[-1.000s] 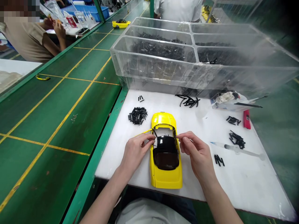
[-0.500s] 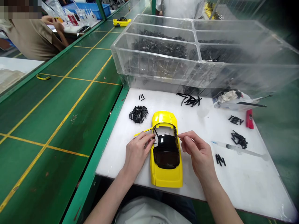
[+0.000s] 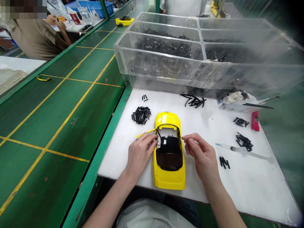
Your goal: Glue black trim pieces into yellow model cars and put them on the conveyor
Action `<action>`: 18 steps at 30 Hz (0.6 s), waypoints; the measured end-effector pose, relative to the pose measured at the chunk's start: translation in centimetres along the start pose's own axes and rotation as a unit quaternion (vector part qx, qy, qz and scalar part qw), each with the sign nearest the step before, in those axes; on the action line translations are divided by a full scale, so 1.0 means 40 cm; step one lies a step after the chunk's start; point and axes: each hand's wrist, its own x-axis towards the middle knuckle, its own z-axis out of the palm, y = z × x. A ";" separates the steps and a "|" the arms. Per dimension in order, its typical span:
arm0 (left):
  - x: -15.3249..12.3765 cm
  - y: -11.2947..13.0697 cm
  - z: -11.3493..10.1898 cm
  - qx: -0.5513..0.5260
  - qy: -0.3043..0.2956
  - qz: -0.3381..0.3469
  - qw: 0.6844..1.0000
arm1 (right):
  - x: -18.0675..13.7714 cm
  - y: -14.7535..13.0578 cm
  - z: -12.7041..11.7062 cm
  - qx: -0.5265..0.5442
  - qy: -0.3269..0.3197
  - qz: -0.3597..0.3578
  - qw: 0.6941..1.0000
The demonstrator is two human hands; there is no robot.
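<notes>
Yellow model car [image 3: 169, 177]: in the head view it lies flat on the white work board [image 3: 237, 190], near the front edge, nose pointing away from the person. The left hand [image 3: 140, 153] rests against the car's left side, fingertips drawn together at the front pillar just behind the open left door [image 3: 145, 133]; whether they pinch a small part cannot be told. The right hand [image 3: 201, 155] is just beside the right edge of the cabin, thumb and forefinger closed together, contents likewise not discernible. Body shell, dark cabin and rear glass appear in place. The windscreen opening looks unfilled and the door is ajar, so fitting around the cabin seems part done. A pile of small black parts [image 3: 141, 114] lies near the nose, with more scattered to the right beside a syringe-like applicator [image 3: 242, 151]. Clear bins [image 3: 161, 63] stand behind.
</notes>
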 end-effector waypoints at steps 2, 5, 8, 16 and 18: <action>-0.001 0.000 -0.001 0.001 -0.003 0.001 1.000 | 0.000 0.001 -0.001 0.000 0.001 0.003 1.000; -0.002 0.001 0.001 0.004 0.003 0.004 1.000 | 0.000 0.003 -0.003 0.001 0.000 0.008 1.000; -0.001 0.003 0.004 0.007 0.003 0.006 1.000 | 0.001 0.005 -0.004 0.003 -0.001 0.011 1.000; 0.003 0.007 -0.010 0.021 -0.027 -0.004 0.999 | 0.006 0.012 0.004 -0.009 -0.005 0.017 1.000; 0.005 0.009 -0.015 0.030 -0.042 -0.005 0.999 | 0.008 0.004 0.006 -0.022 -0.007 0.009 1.000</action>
